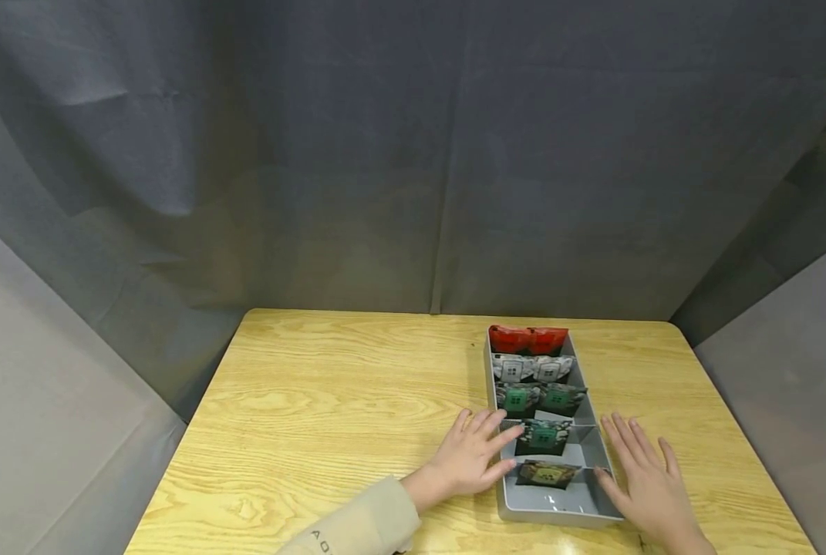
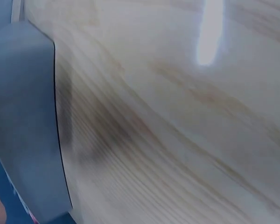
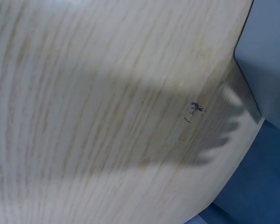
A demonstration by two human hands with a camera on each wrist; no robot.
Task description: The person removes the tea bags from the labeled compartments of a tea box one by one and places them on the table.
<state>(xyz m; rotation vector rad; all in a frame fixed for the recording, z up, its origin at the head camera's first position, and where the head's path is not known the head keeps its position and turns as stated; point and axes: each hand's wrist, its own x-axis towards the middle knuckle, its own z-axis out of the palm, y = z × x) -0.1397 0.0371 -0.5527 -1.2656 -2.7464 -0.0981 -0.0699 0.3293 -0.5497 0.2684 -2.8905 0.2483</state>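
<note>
A long grey divided tray (image 1: 554, 516) stands on the table, with small packets upright in its compartments. From the far end come two red packets (image 1: 527, 339), two white ones (image 1: 532, 369) and two dark green ones (image 1: 541, 399). Nearer are a single black-and-green packet (image 1: 543, 437) and a single one with a yellow-green label (image 1: 546, 474). My left hand (image 1: 473, 456) is at the tray's left side, fingers spread, fingertips overlapping the rim. Along the right side, my right hand (image 1: 645, 482) has its fingers extended, thumb at the rim. Both wrist views show the tray's outer wall (image 2: 23, 107).
The wooden table (image 1: 315, 408) extends left of the tray, with a narrower strip on the right. Grey cloth (image 1: 357, 154) hangs behind it, and light panels (image 1: 794, 370) flank both sides. A small dark mark (image 3: 196, 107) shows on the tabletop.
</note>
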